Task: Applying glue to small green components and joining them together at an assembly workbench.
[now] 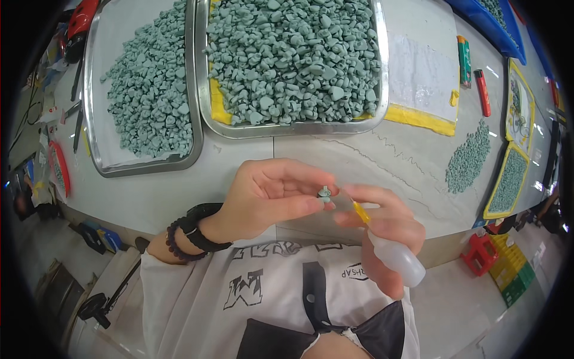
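Between the thumb and fingers of my left hand is a small grey-green molded piece, pinched at the fingertips. My right hand wraps round a white squeeze bottle with a yellow nozzle. The nozzle's thin tip points up and left, close to the piece; whether it touches cannot be made out. Both hands are above the near edge of the table, in front of my body. Beyond them, a metal tray is heaped with similar grey-green pieces.
A second metal tray with smaller pieces stands at the left. Loose tiny pieces lie in a pile at the right, near a red lighter and a green lighter. A blue bin and a yellow-edged tray stand farther right.
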Motion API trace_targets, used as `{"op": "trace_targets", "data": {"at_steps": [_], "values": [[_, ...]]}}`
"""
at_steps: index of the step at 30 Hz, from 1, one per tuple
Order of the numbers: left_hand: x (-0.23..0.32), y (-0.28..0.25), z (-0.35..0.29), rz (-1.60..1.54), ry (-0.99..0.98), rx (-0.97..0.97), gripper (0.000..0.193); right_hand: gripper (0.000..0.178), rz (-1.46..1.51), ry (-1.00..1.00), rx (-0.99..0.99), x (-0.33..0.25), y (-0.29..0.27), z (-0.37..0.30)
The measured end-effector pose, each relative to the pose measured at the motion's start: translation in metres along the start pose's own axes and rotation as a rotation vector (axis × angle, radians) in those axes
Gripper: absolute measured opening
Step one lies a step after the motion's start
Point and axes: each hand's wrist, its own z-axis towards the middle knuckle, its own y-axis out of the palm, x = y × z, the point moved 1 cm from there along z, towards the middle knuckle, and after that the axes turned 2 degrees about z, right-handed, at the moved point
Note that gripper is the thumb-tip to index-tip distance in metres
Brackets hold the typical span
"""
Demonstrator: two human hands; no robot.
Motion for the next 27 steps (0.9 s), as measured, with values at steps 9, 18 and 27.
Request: {"op": "trace_targets", "data": {"at_steps": [9, 18, 27], "values": [[0.0005, -0.0010, -0.0048, 0.004, 0.006, 0.008, 0.031, 0.060, -0.025, 0.099, -0.107, -0.0028, 0.0001, 0.0016], [0.0007, -0.0012, -0.0041, -0.014, -0.005, 0.020, 0.030, 0.054, -0.067, 0.084, -0.093, -0.0022, 0.0002, 0.0060], [0.0021, -0.0017, -0.0044, -0.002, 0.002, 0.010, 0.030, 0.058, -0.096, 0.081, -0.164, -0.0008, -0.0011, 0.0070]]}}
